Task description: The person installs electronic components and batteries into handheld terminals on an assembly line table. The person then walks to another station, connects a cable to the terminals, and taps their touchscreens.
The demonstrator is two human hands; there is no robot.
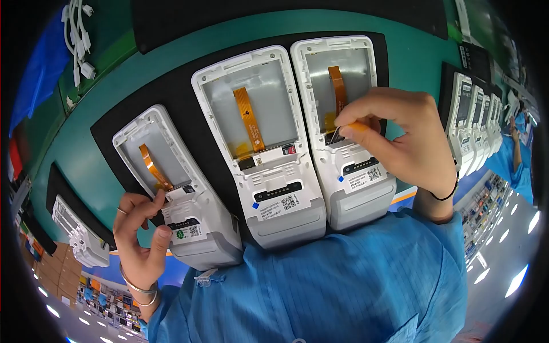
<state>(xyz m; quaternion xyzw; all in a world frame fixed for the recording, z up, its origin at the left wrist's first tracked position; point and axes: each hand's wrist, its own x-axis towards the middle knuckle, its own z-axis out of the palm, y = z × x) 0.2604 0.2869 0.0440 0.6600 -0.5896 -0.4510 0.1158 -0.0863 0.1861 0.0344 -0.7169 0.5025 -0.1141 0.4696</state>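
Note:
Three white device housings with grey lower ends lie side by side on a black mat, each with an orange flex cable: the left housing [214, 248], the middle housing [289, 228] and the right housing [363, 203]. My right hand [403, 128] pinches a small tool with an orange part [358, 126], its metal tip at the lower edge of the right housing's grey recess. My left hand [140, 231] rests at the left housing's side, thumb and fingers apart, fingertips near the lower end of its flex cable [151, 167].
White cables [80, 43] hang at the upper left. More white housings stand at the right [462, 114] and lower left [74, 228]. The black mat [171, 86] lies on a green table [103, 123]. Another person's arm [516, 140] shows at the far right.

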